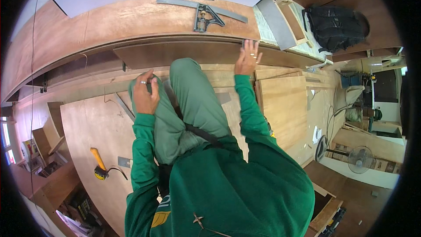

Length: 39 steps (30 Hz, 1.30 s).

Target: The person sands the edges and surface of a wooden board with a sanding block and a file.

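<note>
Right hand (248, 59): one o'clock, fingers spread, gripping nothing; we judge it braced against the long brown wooden panel (215, 53), twelve o'clock.
Left hand (147, 94): nine o'clock, loosely curled, empty, propped on green-trousered thigh (167, 136).

Long reddish-brown wooden benchtop (123, 19), lying flat, surface mottled; dark brown panel (153, 54) below its front edge.
</note>
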Each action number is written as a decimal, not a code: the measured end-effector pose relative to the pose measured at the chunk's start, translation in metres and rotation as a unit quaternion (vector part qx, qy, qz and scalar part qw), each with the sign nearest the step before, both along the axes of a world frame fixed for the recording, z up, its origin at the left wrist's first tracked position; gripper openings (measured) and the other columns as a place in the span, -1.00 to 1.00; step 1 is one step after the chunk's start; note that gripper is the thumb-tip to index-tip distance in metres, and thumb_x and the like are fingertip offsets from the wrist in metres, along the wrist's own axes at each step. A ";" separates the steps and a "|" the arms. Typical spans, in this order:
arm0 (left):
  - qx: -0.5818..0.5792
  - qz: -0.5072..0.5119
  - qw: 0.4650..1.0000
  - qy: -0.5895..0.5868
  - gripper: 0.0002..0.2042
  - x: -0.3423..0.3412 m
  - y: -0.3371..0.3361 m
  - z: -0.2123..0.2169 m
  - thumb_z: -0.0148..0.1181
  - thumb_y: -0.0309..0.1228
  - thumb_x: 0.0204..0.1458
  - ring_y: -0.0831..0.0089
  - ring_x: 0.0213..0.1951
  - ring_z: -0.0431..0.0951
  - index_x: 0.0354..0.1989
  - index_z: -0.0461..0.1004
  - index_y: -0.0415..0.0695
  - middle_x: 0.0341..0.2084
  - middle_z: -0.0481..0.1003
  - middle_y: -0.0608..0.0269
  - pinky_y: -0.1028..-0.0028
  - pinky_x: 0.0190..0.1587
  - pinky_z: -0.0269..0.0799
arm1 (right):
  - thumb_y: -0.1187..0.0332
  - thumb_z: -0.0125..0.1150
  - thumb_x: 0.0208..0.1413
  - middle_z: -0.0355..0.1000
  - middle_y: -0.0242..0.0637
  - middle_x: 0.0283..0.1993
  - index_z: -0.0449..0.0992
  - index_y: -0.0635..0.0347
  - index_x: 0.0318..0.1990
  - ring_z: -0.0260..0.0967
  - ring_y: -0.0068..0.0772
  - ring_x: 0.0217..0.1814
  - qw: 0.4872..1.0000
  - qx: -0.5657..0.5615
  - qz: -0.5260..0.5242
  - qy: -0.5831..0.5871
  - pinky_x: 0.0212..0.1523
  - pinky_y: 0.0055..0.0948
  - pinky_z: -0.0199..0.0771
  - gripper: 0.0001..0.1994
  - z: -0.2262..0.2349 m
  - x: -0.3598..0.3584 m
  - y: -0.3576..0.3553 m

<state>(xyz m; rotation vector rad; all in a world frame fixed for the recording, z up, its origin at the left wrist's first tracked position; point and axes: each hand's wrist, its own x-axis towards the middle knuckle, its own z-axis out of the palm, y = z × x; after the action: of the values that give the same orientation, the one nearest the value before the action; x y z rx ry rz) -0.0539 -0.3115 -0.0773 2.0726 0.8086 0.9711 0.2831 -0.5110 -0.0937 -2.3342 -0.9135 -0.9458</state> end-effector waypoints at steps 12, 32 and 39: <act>-0.011 -0.009 1.000 0.022 -0.74 -0.005 -0.003 0.003 0.18 -0.43 0.19 0.21 -0.24 0.59 0.04 0.54 -0.16 -0.23 0.57 0.12 0.24 -0.04 0.43 | 0.41 0.21 0.21 0.41 -0.42 0.36 0.48 -0.04 0.29 0.21 -0.22 0.48 0.998 -0.009 0.063 -0.028 0.44 0.11 -0.08 -0.54 0.005 -0.041 0.034; 0.197 -0.042 0.974 0.100 -0.39 0.075 -0.006 0.038 0.26 -0.25 0.11 0.14 0.45 0.11 0.36 0.28 -0.05 0.34 0.26 0.16 -0.20 0.46 -0.20 | 0.30 -0.02 0.40 0.53 -0.07 0.14 0.57 0.21 0.13 0.48 -0.04 0.17 0.985 0.103 0.035 0.134 0.18 -0.22 0.40 -0.68 0.008 -0.076 -0.075; 0.272 0.057 0.944 0.177 -0.32 0.054 0.048 0.018 0.26 -0.21 0.09 0.16 0.47 0.04 0.42 0.22 -0.02 0.36 0.22 0.25 -0.33 0.44 -0.27 | 0.20 -0.03 0.42 0.57 0.10 -0.10 0.55 0.40 0.06 0.50 0.05 -0.08 0.961 0.105 0.048 0.250 -0.02 -0.16 0.45 -0.60 -0.026 -0.113 -0.079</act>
<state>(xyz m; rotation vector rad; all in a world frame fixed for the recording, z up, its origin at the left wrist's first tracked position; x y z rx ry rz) 0.0005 -0.2635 -0.0589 2.7611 0.9236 0.9734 0.1702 -0.5899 -0.1194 -2.1705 -0.6712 -0.3570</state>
